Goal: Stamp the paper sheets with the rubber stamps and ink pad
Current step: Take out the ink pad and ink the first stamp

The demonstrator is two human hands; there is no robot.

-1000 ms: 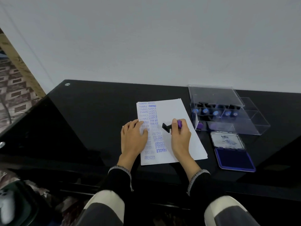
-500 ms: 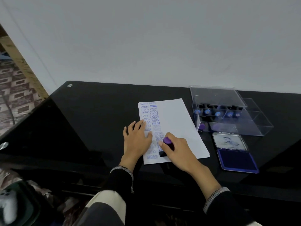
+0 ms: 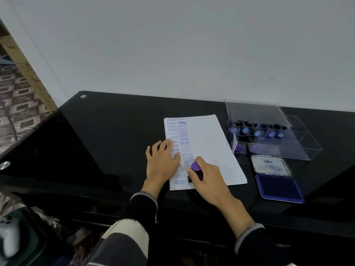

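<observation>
A stack of white paper sheets point(image 3: 209, 150) lies on the black table point(image 3: 119, 143), its left part covered with several blue stamp marks. My left hand point(image 3: 163, 162) lies flat on the sheet's left side, fingers spread. My right hand point(image 3: 206, 179) grips a rubber stamp with a purple handle point(image 3: 196, 167), its black base down on the paper near the front edge. To the right lies the open ink pad point(image 3: 278, 187) with blue ink, lid folded back.
A clear plastic box point(image 3: 269, 135) with more stamps stands at the back right, its lid open. The white wall runs right behind the table. My knees are under the table's front edge. A dark object lies on the floor at lower left.
My right hand carried the stamp from above the sheet's middle down to its front left part and set it on the paper; over the last half second it stays there. Left hand holds still.
</observation>
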